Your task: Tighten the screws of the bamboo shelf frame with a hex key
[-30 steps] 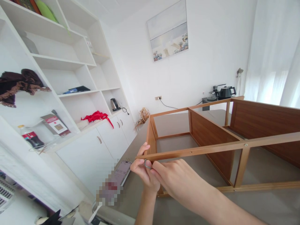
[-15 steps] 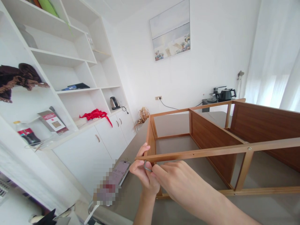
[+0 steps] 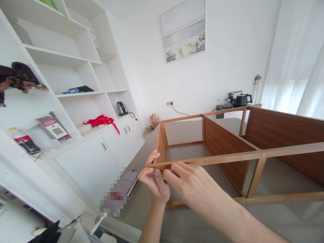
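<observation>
A brown wooden shelf frame (image 3: pixel 222 158) lies on its side on a grey table (image 3: pixel 144 162). At its near left corner, my left hand (image 3: pixel 155 185) is wrapped round the end, with fingertips on the outer panel and other fingers under the rail. My right hand (image 3: pixel 189 180) is closed on one arm of a small bent hex key (image 3: pixel 159 175). The key's other end points up at the underside of the rail, close to my left fingers. Whatever its tip sits in is hidden.
A phone (image 3: pixel 129 179) showing a timer lies left of my hands, partly blurred out. White shelving (image 3: pixel 83 98) with a kettle (image 3: pixel 122 108), a red cloth (image 3: pixel 100 120) and a cola bottle (image 3: pixel 25 140) lines the left wall. A coffee maker (image 3: pixel 229 101) stands at the back right.
My right hand has turned slightly and risen towards the rail, swinging the hex key to a flatter angle. My left hand keeps its place on the corner. The whole view has shifted a little.
</observation>
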{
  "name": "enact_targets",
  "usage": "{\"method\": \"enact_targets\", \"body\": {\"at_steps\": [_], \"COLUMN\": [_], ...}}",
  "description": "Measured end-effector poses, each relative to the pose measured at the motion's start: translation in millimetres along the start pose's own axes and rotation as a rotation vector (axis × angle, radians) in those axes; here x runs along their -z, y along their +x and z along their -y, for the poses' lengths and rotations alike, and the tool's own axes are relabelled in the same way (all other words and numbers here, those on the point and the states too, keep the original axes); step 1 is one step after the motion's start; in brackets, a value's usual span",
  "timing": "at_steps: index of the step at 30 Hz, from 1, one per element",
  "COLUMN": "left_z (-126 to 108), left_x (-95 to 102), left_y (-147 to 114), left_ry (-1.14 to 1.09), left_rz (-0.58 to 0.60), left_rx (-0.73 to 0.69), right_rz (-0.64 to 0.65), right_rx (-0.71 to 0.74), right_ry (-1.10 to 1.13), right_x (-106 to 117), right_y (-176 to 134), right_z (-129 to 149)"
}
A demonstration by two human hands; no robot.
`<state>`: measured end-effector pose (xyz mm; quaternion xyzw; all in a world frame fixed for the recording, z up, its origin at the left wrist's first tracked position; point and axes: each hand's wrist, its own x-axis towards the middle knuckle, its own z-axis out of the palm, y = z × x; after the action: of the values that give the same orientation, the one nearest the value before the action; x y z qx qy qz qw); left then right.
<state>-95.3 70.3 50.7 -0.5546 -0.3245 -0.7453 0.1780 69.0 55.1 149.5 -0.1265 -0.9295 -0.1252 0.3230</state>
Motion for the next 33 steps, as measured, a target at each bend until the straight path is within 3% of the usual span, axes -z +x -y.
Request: {"method": "enact_targets", "body": {"at_steps": [6, 11, 33], "left_z": [6, 9, 10], "left_x": [1.1, 0.8, 1.2], "left_y": [-2, -5, -9], "left_ry": [0.002, -0.012, 0.001], "left_rz": [0.001, -0.014, -0.041], "left_rx": [0.002, 0.012, 0.057], "right_rz": [0.054, -0.016, -0.056], "right_rx": [-0.028, -0.007, -0.016], "right_ry": [-0.003, -0.014, -0.072], "right_x": [-2, -1, -1], "right_y": [2, 2, 0], "right_z": [-4, -2, 6]}}
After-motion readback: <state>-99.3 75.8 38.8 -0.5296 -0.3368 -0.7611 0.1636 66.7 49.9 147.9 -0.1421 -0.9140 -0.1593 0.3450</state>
